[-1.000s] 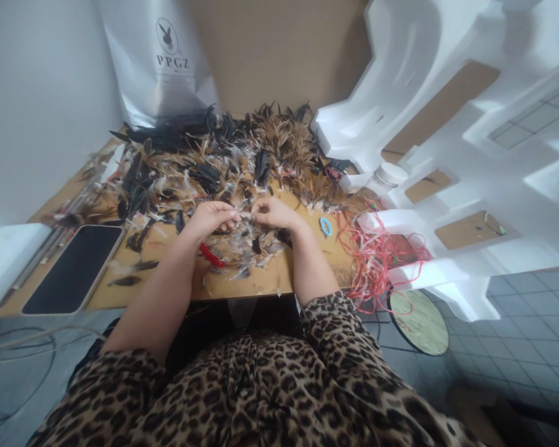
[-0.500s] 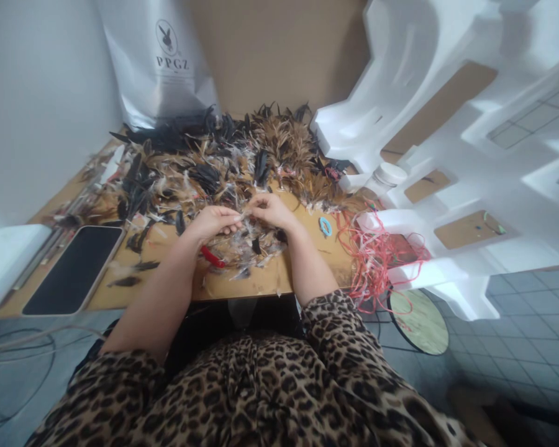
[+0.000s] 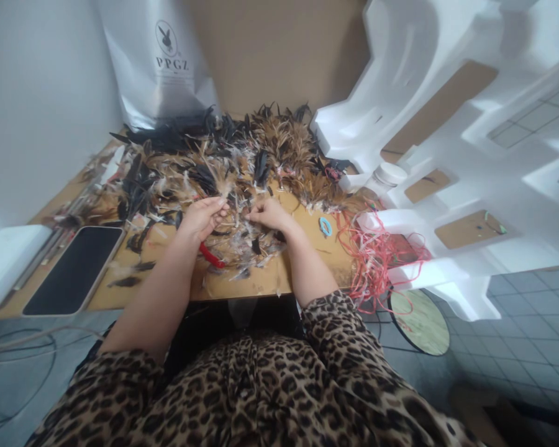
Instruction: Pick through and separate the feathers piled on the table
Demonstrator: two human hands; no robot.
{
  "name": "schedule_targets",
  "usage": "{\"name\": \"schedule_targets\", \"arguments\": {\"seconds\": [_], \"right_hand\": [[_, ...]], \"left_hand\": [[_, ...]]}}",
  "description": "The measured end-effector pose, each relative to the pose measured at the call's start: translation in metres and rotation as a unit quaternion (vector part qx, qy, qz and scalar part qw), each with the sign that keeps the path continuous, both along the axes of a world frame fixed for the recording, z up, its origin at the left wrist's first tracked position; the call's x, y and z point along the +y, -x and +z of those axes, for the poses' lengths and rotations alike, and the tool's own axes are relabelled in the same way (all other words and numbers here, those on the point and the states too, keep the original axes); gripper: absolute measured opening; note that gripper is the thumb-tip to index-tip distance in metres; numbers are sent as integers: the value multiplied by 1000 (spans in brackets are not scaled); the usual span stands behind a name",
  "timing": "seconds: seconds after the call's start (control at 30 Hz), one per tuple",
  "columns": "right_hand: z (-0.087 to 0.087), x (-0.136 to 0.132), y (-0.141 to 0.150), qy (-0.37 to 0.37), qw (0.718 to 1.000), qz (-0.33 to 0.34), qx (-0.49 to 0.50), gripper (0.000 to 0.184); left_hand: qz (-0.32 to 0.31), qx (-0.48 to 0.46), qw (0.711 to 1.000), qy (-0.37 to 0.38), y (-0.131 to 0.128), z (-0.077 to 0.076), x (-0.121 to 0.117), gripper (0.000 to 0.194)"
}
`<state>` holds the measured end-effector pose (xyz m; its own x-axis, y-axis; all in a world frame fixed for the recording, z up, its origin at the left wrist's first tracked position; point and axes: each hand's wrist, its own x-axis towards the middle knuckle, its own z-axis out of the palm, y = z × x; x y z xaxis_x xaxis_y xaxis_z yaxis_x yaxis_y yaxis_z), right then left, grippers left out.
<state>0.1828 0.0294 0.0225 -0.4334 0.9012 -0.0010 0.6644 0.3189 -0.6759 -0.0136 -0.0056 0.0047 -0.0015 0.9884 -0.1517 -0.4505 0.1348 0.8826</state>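
A big heap of black and brown feathers (image 3: 223, 149) covers the wooden table (image 3: 261, 282). My left hand (image 3: 202, 217) is curled, its fingertips pinched on a pale brown feather (image 3: 223, 186) that points up and away. My right hand (image 3: 268, 214) is closed in a pinch just to the right, over a small pile of whitish feather scraps (image 3: 246, 245); what it holds is too small to name. Red-handled cutters (image 3: 211, 256) lie under my left wrist.
A dark phone (image 3: 74, 268) lies at the table's left. A silver bag (image 3: 158, 62) leans at the back. White foam packing (image 3: 447, 143) fills the right side, with a tangle of red string (image 3: 377, 254) and a small blue ring (image 3: 325, 226) beside it.
My hands, which were touching over the scraps, have come apart. The left hand has moved up and left, drawing a pale feather with it. The right hand stayed about where it was.
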Motion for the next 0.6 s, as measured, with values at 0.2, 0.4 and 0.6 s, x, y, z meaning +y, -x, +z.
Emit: {"name": "schedule_targets", "arguments": {"seconds": [0.2, 0.4, 0.6], "right_hand": [[-2, -7, 8, 0, 995, 40, -94, 13], [-2, -3, 9, 75, 989, -8, 130, 8], [3, -5, 15, 196, 922, -32, 332, 17]], "left_hand": [[-3, -6, 1000, 12, 0, -6, 3, 16], [-30, 1, 999, 16, -2, -4, 0, 13], [-55, 9, 998, 34, -4, -8, -1, 16]]}}
